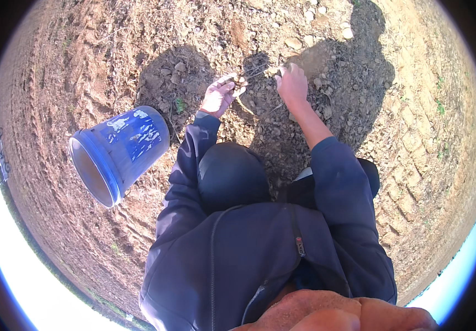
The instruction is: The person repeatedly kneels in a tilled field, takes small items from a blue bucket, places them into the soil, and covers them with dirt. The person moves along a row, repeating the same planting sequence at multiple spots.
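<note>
My left hand is turned palm up over the soil, its fingers curled around a few small brownish lumps that look like tubers or clods; which they are I cannot tell. To the right, my right hand is bent over the ground with its fingertips close together near a small pale lump. Thin pale stalks or strands run between the two hands. Whether the right fingers hold the lump or the strands is unclear.
A blue plastic bucket with worn white patches lies on its side to the left, its mouth facing lower left. Dry, cloddy soil surrounds me, with pale round lumps at the top. My bent knee is just below my left hand.
</note>
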Demonstrator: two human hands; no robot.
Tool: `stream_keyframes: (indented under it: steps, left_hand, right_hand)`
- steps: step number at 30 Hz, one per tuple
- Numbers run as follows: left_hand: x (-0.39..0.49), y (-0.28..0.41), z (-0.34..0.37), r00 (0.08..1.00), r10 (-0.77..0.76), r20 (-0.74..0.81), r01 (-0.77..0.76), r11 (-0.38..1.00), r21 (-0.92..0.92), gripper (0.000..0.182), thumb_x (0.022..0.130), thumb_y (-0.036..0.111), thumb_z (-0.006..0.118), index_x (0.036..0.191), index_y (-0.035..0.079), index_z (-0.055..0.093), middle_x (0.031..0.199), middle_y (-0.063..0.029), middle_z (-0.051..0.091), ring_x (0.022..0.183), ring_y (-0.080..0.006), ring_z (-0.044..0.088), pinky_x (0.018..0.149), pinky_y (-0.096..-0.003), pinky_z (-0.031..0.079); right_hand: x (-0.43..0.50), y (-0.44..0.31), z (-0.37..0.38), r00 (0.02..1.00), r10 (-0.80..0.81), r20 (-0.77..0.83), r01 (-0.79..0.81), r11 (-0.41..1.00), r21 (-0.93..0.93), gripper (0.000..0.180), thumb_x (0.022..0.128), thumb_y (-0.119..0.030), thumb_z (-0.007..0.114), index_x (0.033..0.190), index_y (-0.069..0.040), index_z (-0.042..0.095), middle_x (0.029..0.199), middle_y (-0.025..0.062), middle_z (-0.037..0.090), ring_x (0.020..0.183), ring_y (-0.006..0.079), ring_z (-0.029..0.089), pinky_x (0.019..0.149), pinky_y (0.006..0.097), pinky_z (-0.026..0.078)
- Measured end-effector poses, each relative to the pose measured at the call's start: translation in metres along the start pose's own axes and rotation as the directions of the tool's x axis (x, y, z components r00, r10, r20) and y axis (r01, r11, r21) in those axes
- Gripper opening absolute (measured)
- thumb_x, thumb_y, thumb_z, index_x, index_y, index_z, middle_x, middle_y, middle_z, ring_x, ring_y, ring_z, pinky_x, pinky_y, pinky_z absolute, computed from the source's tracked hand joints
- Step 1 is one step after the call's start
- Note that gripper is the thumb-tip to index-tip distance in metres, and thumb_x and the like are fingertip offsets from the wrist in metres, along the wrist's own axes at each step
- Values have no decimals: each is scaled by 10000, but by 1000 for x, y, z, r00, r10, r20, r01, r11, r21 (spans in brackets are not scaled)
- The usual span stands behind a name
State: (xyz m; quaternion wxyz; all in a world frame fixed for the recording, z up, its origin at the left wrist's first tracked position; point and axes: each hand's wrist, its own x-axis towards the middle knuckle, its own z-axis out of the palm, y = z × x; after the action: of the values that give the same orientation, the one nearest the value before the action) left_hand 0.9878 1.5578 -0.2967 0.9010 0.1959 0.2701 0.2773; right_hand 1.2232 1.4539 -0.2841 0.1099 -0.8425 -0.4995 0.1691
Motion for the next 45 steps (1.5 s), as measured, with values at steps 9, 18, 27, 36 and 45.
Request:
stream_keyframes:
  steps: [9, 18, 27, 36, 45]
  left_hand:
    - [-18, -7, 6, 999, 19, -35, -9, 961, 278, 324, 988, -56, 538, 1312, -43, 555, 1246, -133, 643, 1145, -239, 640, 1011, -415, 556]
    - [-27, -14, 14, 999, 22, -42, -5, 926, 377, 344, 962, -39, 611, 1301, -23, 557, 1198, -130, 673, 1042, -238, 690, 879, -378, 617]
    - [-29, -26, 2, 996, 4, -84, 34, 894, 448, 227, 973, 21, 627, 1198, 0, 611, 1050, -74, 693, 899, -161, 687, 837, -332, 616]
    - [-40, -32, -3, 991, -16, -132, 59, 943, 329, 216, 975, 17, 623, 1184, -13, 576, 1037, -99, 690, 895, -197, 694, 823, -371, 633]
    - [-44, -31, 0, 923, -106, -369, 228, 925, 305, 213, 996, 243, 658, 1119, 80, 601, 889, -46, 710, 723, -157, 705, 610, -301, 608]
  right_hand:
    - [-12, -52, -3, 944, -304, 127, 145, 730, 667, 329, 879, -271, 741, 1127, -56, 728, 1020, 95, 703, 913, 207, 679, 824, 324, 539]
    - [-16, -46, 9, 950, -290, 116, 101, 638, 764, 289, 847, -280, 766, 1010, -41, 757, 951, 115, 739, 831, 213, 701, 781, 319, 544]
    - [-21, -50, 16, 936, -159, 315, -194, 515, 835, 226, 901, -209, 722, 978, -1, 761, 776, 57, 721, 646, 138, 632, 604, 269, 500]
    - [-29, -69, 16, 786, -43, 617, -555, 392, 734, 296, 931, -143, 717, 1166, 35, 699, 817, 57, 708, 599, 98, 604, 535, 236, 498]
    - [-32, -58, 25, 907, 30, 420, -375, 511, 774, 240, 887, -87, 741, 1093, 32, 709, 839, 90, 719, 647, 117, 653, 553, 273, 542]
